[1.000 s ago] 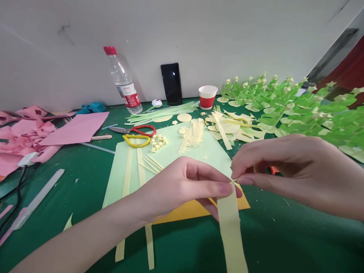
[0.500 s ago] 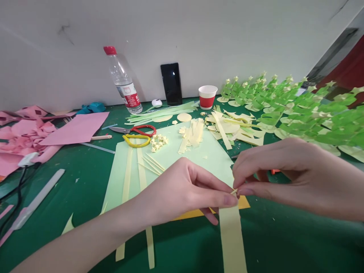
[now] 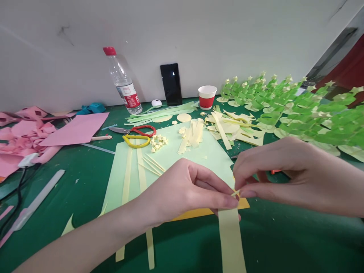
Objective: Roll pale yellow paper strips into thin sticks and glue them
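My left hand (image 3: pixel 196 189) pinches a wide pale yellow paper strip (image 3: pixel 231 242) between thumb and fingers; the strip hangs down past the bottom of the view. Close against it, my right hand (image 3: pixel 267 172) has thumb and forefinger pinched on the strip's upper end, where a thin rolled or folded bit (image 3: pixel 235 192) shows between the two hands. The fingertips hide most of that end. Beneath lies a light green sheet (image 3: pixel 170 140) with narrow yellow strips (image 3: pixel 142 170), thin yellow sticks (image 3: pixel 153 163) and a heap of small folded paper stars (image 3: pixel 159 143).
Scissors (image 3: pixel 136 135) with red and yellow handles lie on the sheet. Behind stand a bottle (image 3: pixel 125 85), a phone (image 3: pixel 171 84) and a paper cup (image 3: pixel 207 97). Green paper plants (image 3: pixel 298 102) fill the right, paper scraps (image 3: pixel 236 127) nearby, pink paper (image 3: pixel 76 128) the left.
My right fingertips have shifted slightly right and the thin bit between the hands shows a little more. The left fingers below have drawn in behind the strip, which swings slightly left.
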`<state>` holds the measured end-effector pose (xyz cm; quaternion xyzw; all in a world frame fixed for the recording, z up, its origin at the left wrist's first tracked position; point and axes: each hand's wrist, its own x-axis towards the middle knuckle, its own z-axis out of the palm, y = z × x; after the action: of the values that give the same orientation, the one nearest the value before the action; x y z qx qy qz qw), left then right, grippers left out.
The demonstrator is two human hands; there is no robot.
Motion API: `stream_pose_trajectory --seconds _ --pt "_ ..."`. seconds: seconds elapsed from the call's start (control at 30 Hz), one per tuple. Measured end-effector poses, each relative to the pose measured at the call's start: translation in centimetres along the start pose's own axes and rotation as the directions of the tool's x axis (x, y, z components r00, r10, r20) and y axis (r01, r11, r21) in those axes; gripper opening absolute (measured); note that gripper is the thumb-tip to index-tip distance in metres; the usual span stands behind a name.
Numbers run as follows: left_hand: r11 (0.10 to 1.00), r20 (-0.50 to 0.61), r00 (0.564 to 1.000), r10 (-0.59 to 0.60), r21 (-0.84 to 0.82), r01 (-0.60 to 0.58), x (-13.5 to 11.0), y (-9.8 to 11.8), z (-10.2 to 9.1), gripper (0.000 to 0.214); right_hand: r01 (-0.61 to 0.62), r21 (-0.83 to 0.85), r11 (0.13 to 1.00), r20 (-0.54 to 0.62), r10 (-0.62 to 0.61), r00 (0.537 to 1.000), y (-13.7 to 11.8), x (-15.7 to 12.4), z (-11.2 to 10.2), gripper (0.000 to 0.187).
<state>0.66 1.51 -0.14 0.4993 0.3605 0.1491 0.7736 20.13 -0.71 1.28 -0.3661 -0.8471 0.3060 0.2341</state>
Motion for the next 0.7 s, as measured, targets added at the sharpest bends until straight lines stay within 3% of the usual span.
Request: stream_pose_trajectory --seconds 0.17,0.27,0.5,0.6,0.7 --pt "0.997 0.053 0.995 -0.083 0.001 0.083 -0.03 0.2 0.01 0.012 -0.027 0.057 0.998 -0.039 0.03 0.999 0.09 -0.38 0.11 0.018" --pt "0.998 0.1 0.993 -0.06 0.006 0.059 -0.2 0.18 -0.08 0.011 -0.019 0.109 0.994 -0.054 0.025 0.998 0.3 -0.42 -0.07 0.015" --pt "0.998 0.047 0.997 -0.063 -0.021 0.064 -0.09 0.01 -0.06 0.007 0.008 0.075 0.997 0.03 -0.01 0.999 0.41 0.07 -0.38 0.012" --pt "0.997 0.034 0.996 -0.078 -0.024 0.079 -0.05 0.06 0.02 0.013 0.007 0.08 0.997 0.0 -0.007 1.0 0.42 -0.11 -0.19 0.017" --pt "0.995 0.083 0.992 -0.091 -0.023 0.094 -0.22 0.12 0.05 0.005 0.021 0.123 0.992 -0.033 -0.017 0.999 0.49 -0.25 -0.23 0.014"
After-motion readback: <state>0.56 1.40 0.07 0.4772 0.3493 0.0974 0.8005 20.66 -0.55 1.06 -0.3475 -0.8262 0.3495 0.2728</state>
